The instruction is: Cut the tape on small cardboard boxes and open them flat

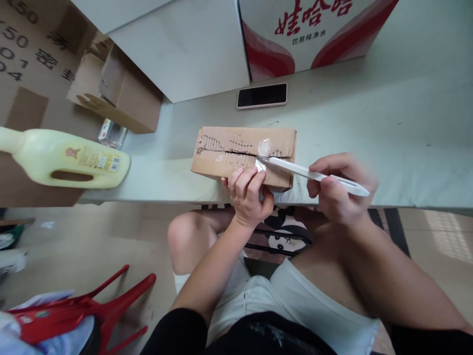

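Black shirt fabric (273,335) lies nearest the head camera, at 6 o'clock. Clock positions below are taken from the cardboard box (242,139), which sits near the front edge of the tabletop (369,128). At 6 o'clock, the left hand (249,195) curls its fingers over the box's near edge, steadying it. At 4 o'clock, the right hand (342,190) pinches a slim white cutter (303,171) between thumb and forefinger, its tip at the top seam. For a clean cut, keep the blade shallow, follow the seam, and set the left fingertips farther from the cutting line. Materials: the box is matte brown board, oblong, with dark dash-like marks; the tape (264,147) is glossy and wrinkled. A smooth, pale-yellow bottle (74,158) with a loop handle lies at 9 o'clock; a flat, dark-screened phone (262,96) lies between 12 and 1 o'clock.
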Demonstrator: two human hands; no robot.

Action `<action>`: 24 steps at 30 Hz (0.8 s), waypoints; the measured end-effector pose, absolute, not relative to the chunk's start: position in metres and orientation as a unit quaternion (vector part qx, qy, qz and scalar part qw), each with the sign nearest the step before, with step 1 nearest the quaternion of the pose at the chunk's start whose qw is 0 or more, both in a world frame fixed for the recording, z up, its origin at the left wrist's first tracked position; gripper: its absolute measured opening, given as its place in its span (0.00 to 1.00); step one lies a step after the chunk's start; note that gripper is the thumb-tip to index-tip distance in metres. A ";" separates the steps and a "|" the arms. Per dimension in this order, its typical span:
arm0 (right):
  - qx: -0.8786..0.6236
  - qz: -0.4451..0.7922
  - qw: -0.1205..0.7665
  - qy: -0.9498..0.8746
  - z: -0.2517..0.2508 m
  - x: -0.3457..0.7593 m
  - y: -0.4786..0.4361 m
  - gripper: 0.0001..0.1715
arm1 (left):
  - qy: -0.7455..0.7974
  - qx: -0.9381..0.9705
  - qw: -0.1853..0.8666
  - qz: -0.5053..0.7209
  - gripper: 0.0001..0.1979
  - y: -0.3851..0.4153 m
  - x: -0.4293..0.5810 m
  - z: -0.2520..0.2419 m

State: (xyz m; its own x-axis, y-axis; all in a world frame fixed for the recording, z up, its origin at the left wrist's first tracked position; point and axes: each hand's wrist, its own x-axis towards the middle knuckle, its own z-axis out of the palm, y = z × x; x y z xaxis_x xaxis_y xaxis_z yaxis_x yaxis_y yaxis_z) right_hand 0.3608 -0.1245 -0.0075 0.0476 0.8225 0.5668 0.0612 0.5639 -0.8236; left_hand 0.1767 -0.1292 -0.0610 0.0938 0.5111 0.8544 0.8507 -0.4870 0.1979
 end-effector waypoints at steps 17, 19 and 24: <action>-0.392 0.259 0.649 -0.598 -0.013 0.358 -0.119 0.13 | -0.479 -0.712 0.183 -0.480 0.24 -0.129 0.179 -0.059; -0.402 0.240 0.653 -0.595 -0.014 0.358 -0.118 0.14 | -0.483 -0.711 0.180 -0.478 0.24 -0.130 0.180 -0.059; -0.410 0.256 0.677 -0.555 -0.014 0.355 -0.117 0.15 | -0.496 -0.709 0.202 -0.459 0.22 -0.130 0.180 -0.057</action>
